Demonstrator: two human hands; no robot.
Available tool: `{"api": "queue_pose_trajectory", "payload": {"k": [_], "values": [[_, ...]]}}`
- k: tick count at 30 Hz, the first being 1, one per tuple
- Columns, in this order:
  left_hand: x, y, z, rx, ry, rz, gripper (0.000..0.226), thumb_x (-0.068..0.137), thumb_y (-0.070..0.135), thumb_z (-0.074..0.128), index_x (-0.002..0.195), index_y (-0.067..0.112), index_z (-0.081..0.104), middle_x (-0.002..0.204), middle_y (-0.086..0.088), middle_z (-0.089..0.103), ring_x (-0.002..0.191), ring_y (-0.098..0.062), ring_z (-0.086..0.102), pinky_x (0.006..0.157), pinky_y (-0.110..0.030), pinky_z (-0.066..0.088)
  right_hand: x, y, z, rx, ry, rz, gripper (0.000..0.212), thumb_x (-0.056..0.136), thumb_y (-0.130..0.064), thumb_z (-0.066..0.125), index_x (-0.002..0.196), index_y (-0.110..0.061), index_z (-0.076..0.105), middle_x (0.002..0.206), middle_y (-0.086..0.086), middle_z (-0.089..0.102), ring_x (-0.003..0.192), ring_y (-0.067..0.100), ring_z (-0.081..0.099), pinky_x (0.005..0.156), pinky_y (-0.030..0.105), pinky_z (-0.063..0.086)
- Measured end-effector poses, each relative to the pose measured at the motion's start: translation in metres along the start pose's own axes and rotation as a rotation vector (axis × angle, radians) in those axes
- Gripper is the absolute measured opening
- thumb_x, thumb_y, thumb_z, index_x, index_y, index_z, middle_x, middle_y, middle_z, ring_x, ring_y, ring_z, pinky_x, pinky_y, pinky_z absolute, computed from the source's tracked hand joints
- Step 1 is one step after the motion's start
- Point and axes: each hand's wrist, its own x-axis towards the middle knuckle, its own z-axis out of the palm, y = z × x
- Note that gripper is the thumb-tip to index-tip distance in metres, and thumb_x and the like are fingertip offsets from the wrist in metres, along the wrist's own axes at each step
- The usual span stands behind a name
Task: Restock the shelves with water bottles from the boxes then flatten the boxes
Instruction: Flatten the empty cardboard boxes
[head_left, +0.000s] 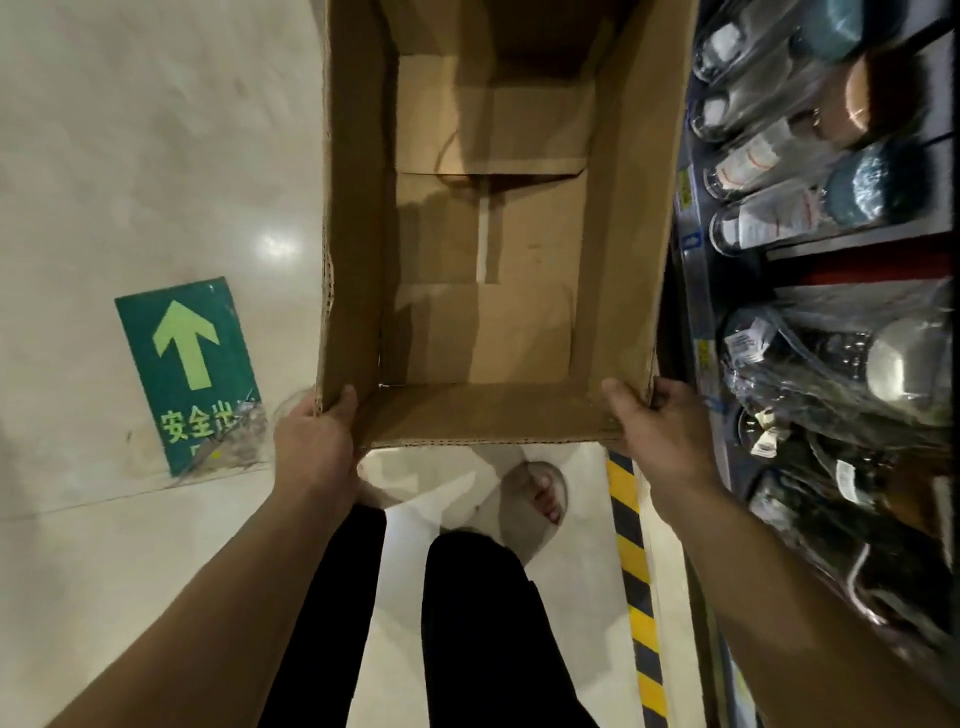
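Observation:
An empty brown cardboard box (488, 410) is held up in front of me, its open top facing me and its folded bottom flaps showing inside. My left hand (317, 441) grips the box's near left corner, thumb inside the wall. My right hand (654, 426) grips the near right corner the same way. No bottles lie in the box. Clear bottles with teal and copper-coloured caps (779, 218) lie in rows on the shelf (693, 270) at the right.
The pale tiled floor carries a green arrow sign (187, 374) at the left. A yellow-and-black hazard stripe (631, 561) runs along the shelf base. Plastic-wrapped glassware (841, 364) fills the nearer shelf. My legs and a sandalled foot (535, 499) stand below the box.

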Motion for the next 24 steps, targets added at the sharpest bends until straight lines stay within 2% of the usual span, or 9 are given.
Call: {"api": "queue_pose_trajectory", "payload": {"k": [3,5,7,9,11,13,16,20,24], "values": [[-0.028,0.013,-0.041,-0.003,-0.018,0.025,0.015,0.105,0.025,0.059,0.094,0.031,0.068,0.089,0.011,0.079,0.099,-0.026,0.074,0.083,-0.040,0.061,-0.053,-0.027,-0.006,-0.241,0.213,-0.248,0.056,0.089,-0.039,0.076,0.130,-0.007,0.055,0.130,0.015,0.056,0.121,0.028,0.050,0.098,0.045,0.050],[-0.045,0.019,-0.064,0.005,-0.032,0.047,0.014,0.104,0.026,0.059,0.096,0.030,0.069,0.097,0.009,0.078,0.100,-0.027,0.074,0.082,-0.038,0.062,-0.096,-0.055,-0.006,-0.308,0.325,-0.551,0.053,0.089,-0.036,0.072,0.130,-0.012,0.049,0.130,0.009,0.047,0.122,0.026,0.041,0.097,0.044,0.044],[-0.060,0.026,-0.083,0.008,-0.044,0.062,0.013,0.104,0.025,0.061,0.098,0.030,0.071,0.099,0.009,0.079,0.102,-0.027,0.074,0.087,-0.040,0.061,-0.129,-0.080,0.004,-0.300,0.170,-0.725,0.045,0.092,-0.041,0.060,0.130,-0.020,0.050,0.124,-0.006,0.047,0.118,0.024,0.049,0.097,0.039,0.046],[-0.074,0.036,-0.105,0.007,-0.046,0.063,0.010,0.102,0.026,0.063,0.102,0.028,0.073,0.102,0.006,0.079,0.106,-0.029,0.072,0.096,-0.048,0.058,-0.148,-0.103,0.029,-0.450,-0.116,-0.690,0.048,0.095,-0.049,0.053,0.139,-0.032,0.045,0.134,-0.009,0.050,0.127,0.023,0.050,0.102,0.044,0.047],[-0.086,0.044,-0.125,-0.016,-0.054,0.071,0.011,0.101,0.026,0.065,0.100,0.030,0.076,0.098,0.009,0.079,0.104,-0.028,0.073,0.092,-0.045,0.059,-0.153,-0.116,0.061,-0.665,-0.356,-0.596,0.063,0.099,-0.052,0.053,0.155,-0.033,0.031,0.157,-0.002,0.037,0.148,0.027,0.032,0.118,0.052,0.035],[-0.095,0.051,-0.142,-0.012,-0.066,0.065,0.012,0.100,0.030,0.066,0.096,0.035,0.077,0.098,0.012,0.079,0.104,-0.026,0.073,0.092,-0.045,0.059,-0.148,-0.118,0.091,-0.837,-0.473,-0.536,0.077,0.101,-0.054,0.053,0.163,-0.028,0.017,0.168,0.002,0.020,0.156,0.031,0.014,0.125,0.056,0.022],[-0.103,0.061,-0.163,-0.018,-0.121,0.065,0.010,0.092,0.045,0.066,0.092,0.044,0.075,0.096,0.020,0.077,0.102,-0.020,0.072,0.089,-0.041,0.061,-0.136,-0.105,0.126,-1.050,-0.513,-0.440,0.083,0.100,-0.060,0.050,0.165,-0.026,0.009,0.172,0.003,0.001,0.157,0.035,0.001,0.127,0.057,0.009],[-0.101,0.072,-0.183,-0.009,-0.214,0.075,0.012,0.075,0.055,0.065,0.080,0.060,0.074,0.091,0.029,0.074,0.084,-0.001,0.074,0.059,-0.016,0.057,-0.130,-0.087,0.155,-1.135,-0.572,-0.297,0.081,0.100,-0.069,0.034,0.165,-0.025,0.014,0.173,0.006,-0.005,0.157,0.037,-0.004,0.126,0.058,0.004],[-0.090,0.069,-0.198,-0.018,-0.213,0.078,0.012,0.078,0.055,0.066,0.077,0.065,0.072,0.093,0.030,0.074,0.085,0.001,0.073,0.067,-0.021,0.058,-0.149,-0.098,0.158,-1.040,-0.574,-0.284,0.081,0.102,-0.068,0.033,0.166,-0.022,0.013,0.173,0.004,0.007,0.158,0.033,0.007,0.126,0.050,0.016]]}}
